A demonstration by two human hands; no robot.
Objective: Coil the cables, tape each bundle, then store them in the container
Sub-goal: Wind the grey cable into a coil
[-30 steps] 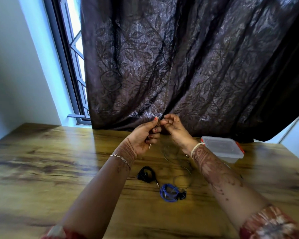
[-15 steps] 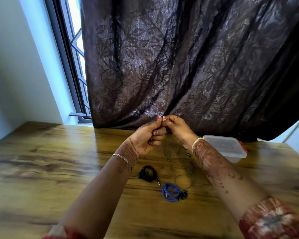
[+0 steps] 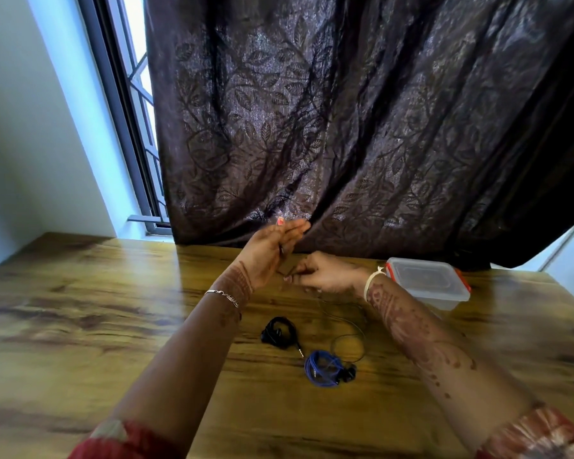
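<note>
My left hand is raised above the table's far side with its fingers stretched up. It holds a dark piece of the thin black cable against its palm. Just to its right and lower, my right hand has curled fingers and pinches the same cable. The cable's slack hangs down into a loose loop on the wood. A coiled black cable bundle and a coiled blue cable bundle lie on the table below my hands. The clear plastic container with red clips stands at the right with its lid on.
The wooden table stretches wide to the left and toward me. A dark patterned curtain hangs right behind the hands and the container. A window frame and a pale wall are at the back left.
My hands, joined at the fingertips before, have separated. The left hand has opened its fingers upward. The right hand has dropped below it, drawing the thin cable along.
</note>
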